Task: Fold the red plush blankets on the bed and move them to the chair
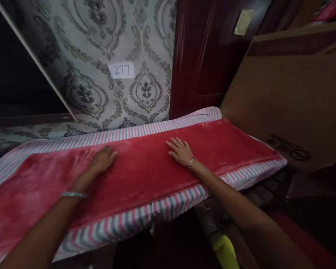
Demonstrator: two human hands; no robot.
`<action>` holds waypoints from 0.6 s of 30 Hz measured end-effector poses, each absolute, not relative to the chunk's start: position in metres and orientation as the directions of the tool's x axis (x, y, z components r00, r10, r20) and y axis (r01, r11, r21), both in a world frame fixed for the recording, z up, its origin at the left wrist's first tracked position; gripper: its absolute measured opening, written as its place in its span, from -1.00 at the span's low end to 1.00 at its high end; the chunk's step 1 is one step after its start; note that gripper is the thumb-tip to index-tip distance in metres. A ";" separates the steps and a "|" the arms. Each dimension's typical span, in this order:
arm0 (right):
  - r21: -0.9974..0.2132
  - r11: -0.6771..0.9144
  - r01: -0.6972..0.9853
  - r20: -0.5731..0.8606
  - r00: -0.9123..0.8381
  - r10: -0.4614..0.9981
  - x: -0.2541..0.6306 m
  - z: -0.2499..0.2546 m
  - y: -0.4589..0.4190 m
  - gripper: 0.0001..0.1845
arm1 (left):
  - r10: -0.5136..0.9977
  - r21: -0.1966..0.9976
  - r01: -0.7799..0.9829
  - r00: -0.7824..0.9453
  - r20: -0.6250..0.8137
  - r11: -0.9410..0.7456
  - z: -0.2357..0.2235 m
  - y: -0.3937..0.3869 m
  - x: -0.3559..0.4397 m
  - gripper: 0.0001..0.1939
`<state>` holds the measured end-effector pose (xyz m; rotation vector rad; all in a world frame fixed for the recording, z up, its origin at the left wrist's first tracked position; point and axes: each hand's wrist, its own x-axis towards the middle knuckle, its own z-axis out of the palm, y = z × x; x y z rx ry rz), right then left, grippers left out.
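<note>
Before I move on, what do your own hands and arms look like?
Both the left hand and right hand are bare, without gloves, and no sleeves show on the forearms. The left wrist wears a broad, silvery-grey bangle; the right wrist has a slimmer, silvery bracelet. I see no cables; finer detail on either band is too blurred to tell.

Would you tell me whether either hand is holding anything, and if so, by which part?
Nothing appears to be held: the left hand and the right hand lie palm down on the red cloth, neither visibly gripping it.
</note>
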<state>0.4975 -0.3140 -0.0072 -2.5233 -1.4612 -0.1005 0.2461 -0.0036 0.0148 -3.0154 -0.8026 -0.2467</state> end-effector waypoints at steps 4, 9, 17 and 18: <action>-0.134 -0.545 0.828 0.077 0.557 0.827 0.494 -0.018 -0.331 -0.33 | 0.310 0.085 0.300 0.939 0.152 -0.950 0.017 -0.095 0.307 -0.37; -0.190 -0.534 0.824 0.060 0.552 0.831 0.495 -0.028 -0.334 -0.32 | 0.261 0.043 0.258 0.961 0.094 -0.965 -0.001 -0.147 0.337 -0.40; -0.563 -0.515 0.646 0.263 0.731 0.630 0.581 -0.003 -0.364 -0.47 | 0.224 -0.060 0.241 0.952 0.207 -0.969 -0.024 -0.127 0.339 -0.41; -0.570 -0.564 0.597 0.278 0.786 0.552 0.601 0.003 -0.374 -0.46 | 0.220 -0.062 0.239 0.950 0.223 -0.969 -0.025 -0.125 0.340 -0.42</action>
